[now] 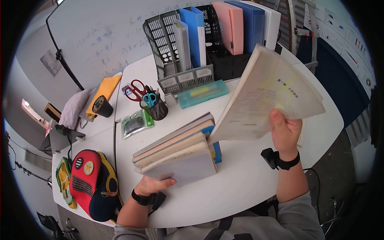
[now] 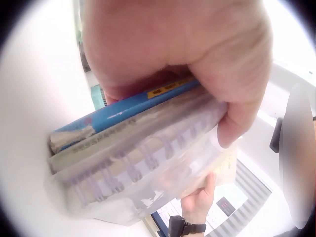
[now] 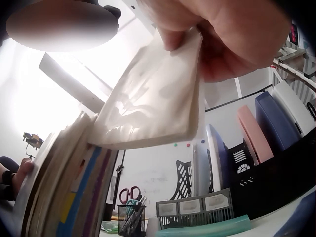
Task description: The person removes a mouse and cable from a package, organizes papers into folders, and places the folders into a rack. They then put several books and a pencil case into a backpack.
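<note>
My left hand grips a stack of books from its near side, thumb across the pale front cover. In the left wrist view the stack shows a spiral-bound notebook in clear plastic and a blue book. To the right, my right hand pinches a pale book in a clear plastic cover, thumb on its printed face. That book is raised and tilted, its lower left corner overlapping the stack's end. In the right wrist view its clear cover reflects light above the stack.
Binders stand in a grey file rack and a black one at the back. Before them lie a teal case, a mesh pen cup with scissors, and a green packet. A red pencil bag sits at the left.
</note>
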### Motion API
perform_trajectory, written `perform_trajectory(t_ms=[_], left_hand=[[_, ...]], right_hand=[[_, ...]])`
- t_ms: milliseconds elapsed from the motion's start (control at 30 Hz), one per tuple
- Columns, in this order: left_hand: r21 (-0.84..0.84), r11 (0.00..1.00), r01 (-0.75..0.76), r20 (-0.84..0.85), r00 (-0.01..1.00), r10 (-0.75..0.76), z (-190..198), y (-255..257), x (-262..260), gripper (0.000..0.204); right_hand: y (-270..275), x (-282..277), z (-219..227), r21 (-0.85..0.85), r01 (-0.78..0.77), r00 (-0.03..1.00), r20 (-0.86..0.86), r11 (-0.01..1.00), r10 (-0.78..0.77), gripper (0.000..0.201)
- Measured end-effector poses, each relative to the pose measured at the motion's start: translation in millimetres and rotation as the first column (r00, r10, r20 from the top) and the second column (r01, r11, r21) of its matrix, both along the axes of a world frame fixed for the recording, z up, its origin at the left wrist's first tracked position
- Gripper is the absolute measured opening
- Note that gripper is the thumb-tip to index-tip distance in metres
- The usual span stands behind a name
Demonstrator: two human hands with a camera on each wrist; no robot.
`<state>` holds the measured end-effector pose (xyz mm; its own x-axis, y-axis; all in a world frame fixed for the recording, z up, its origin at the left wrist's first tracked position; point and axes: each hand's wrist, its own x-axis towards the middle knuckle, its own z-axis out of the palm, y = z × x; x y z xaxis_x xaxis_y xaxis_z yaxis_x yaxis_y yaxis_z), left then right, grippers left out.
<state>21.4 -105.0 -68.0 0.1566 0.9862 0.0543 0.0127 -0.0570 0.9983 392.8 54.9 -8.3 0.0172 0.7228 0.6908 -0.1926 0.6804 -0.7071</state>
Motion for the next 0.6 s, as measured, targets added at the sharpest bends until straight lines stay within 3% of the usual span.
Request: perform_trajectory(t_ms=[67,200,267,333,367,400,500,600], left_hand=[[0.052,0.998,0.017,-0.123,0.992,-0.011,16,0,6,0.067],[0.018,1.000,-0.013,-0.111,0.994,0.015,23,-3,9,0.054],[-0.019,0.999,-0.051,-0.185,0.982,0.047,22,-6,5,0.048],[0.045,0.997,-0.055,-0.168,0.984,0.062,22,-3,7,0.052],[0.114,0.993,-0.042,-0.172,0.983,0.062,22,-2,7,0.057],[0.156,0.987,-0.035,-0.055,0.997,0.044,24,2,13,0.065],[0.132,0.990,-0.041,0.029,0.999,0.038,33,1,18,0.072],[0.153,0.988,-0.027,-0.045,0.998,0.034,39,-5,19,0.060]], right_hand=[[0,0,-1,-0.044,0.003,1.000,-0.019,0.999,-0.003,0.025],[1,-2,-3,-0.051,0.016,1.000,-0.008,0.999,-0.016,0.020],[2,-2,-4,-0.022,0.016,1.000,-0.003,1.000,-0.016,0.019],[-1,0,-6,-0.019,0.179,0.983,-0.047,0.984,-0.180,0.018],[-2,1,-6,-0.017,0.159,0.987,-0.026,0.987,-0.160,0.018],[-2,0,-4,0.014,0.183,0.982,-0.040,0.983,-0.182,0.019],[-2,-6,-9,0.060,0.217,0.976,-0.016,0.974,-0.217,0.020],[-3,-16,-20,0.081,0.217,0.975,0.041,0.973,-0.221,0.022]])
